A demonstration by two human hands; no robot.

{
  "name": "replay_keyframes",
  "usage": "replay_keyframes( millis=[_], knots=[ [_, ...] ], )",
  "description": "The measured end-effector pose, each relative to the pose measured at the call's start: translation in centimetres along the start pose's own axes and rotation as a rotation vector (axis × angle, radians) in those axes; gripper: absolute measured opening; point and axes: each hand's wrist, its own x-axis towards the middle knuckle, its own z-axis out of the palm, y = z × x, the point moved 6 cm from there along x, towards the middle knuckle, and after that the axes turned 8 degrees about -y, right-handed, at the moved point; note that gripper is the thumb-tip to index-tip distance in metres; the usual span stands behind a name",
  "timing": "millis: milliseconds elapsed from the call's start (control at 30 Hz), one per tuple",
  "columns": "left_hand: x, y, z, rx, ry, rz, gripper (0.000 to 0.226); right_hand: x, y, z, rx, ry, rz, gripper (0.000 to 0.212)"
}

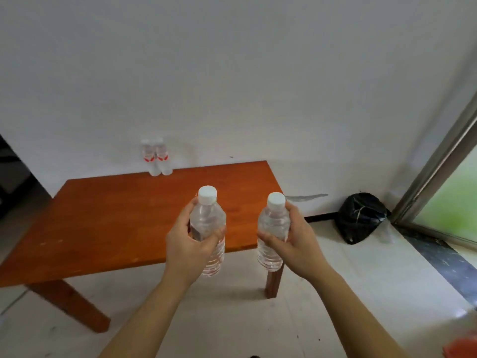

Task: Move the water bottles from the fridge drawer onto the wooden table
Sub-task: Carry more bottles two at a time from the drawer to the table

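Observation:
My left hand (pixel 187 244) grips a clear water bottle (pixel 208 218) with a white cap, held upright over the near edge of the wooden table (pixel 103 223). My right hand (pixel 294 241) grips a second clear water bottle (pixel 273 223), also upright, just off the table's near right corner. Two more water bottles (pixel 157 157) with red labels stand side by side at the table's far edge against the white wall. The fridge drawer is out of view.
A black plastic bag (pixel 360 218) lies on the floor by the wall, right of the table. A metal-framed glass door (pixel 438 161) runs along the right side. Pale floor tiles surround the table legs (pixel 273 282).

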Motion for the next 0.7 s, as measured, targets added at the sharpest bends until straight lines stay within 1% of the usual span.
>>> replay_keyframes(
  millis=[233,367,433,533,600,700],
  knots=[
    [12.2,-6.1,-4.2,0.097,0.125,-0.002,0.073,15.3,2.2,7.0,-0.011,-0.057,-0.075,0.074],
    [20.4,-7.7,-6.2,0.128,0.184,-0.016,0.068,24.8,2.9,9.7,-0.005,-0.103,-0.081,0.081],
    [24.1,-8.4,-7.6,0.141,0.199,-0.005,0.069,29.3,2.8,10.8,-0.01,-0.123,-0.092,0.085],
    [27.9,-9.8,-9.6,0.173,0.213,-0.011,0.071,34.4,2.4,12.2,-0.003,-0.128,-0.123,0.081],
    [30.3,-11.1,-11.2,0.194,0.236,-0.037,0.07,37.8,2.6,13.7,0.002,-0.159,-0.113,0.079],
    [34.1,-14.0,-13.4,0.193,0.224,-0.098,0.069,42.3,2.8,15.8,-0.035,-0.201,-0.091,0.08]
  ],
)
